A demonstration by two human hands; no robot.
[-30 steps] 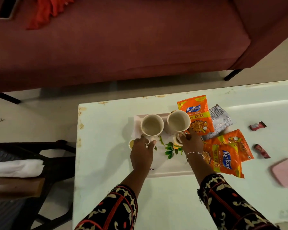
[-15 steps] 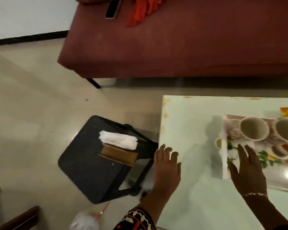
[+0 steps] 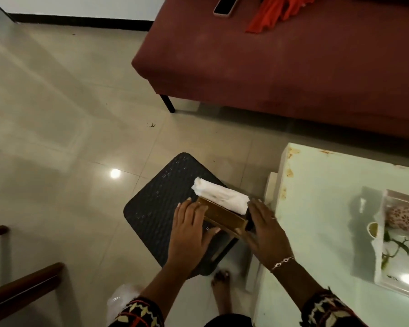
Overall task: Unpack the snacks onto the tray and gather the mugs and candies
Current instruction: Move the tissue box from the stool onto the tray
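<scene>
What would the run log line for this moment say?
hands: left hand, right hand flank wooden napkin holder | on: black stool | tray: untouched

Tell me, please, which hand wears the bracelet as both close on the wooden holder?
The right hand, nearest the table, has a thin bracelet at its wrist; the left hand is bare.

text: none legible | phone (image 3: pixel 224 4) at 12 o'clock on sofa: screen dark, no marks | mug (image 3: pixel 405 214) at 3 o'clock on tray (image 3: pixel 397 285): flower pattern only, no lettering | wooden holder (image 3: pixel 222 217) with tissues at 6 o'clock: no label visible
</scene>
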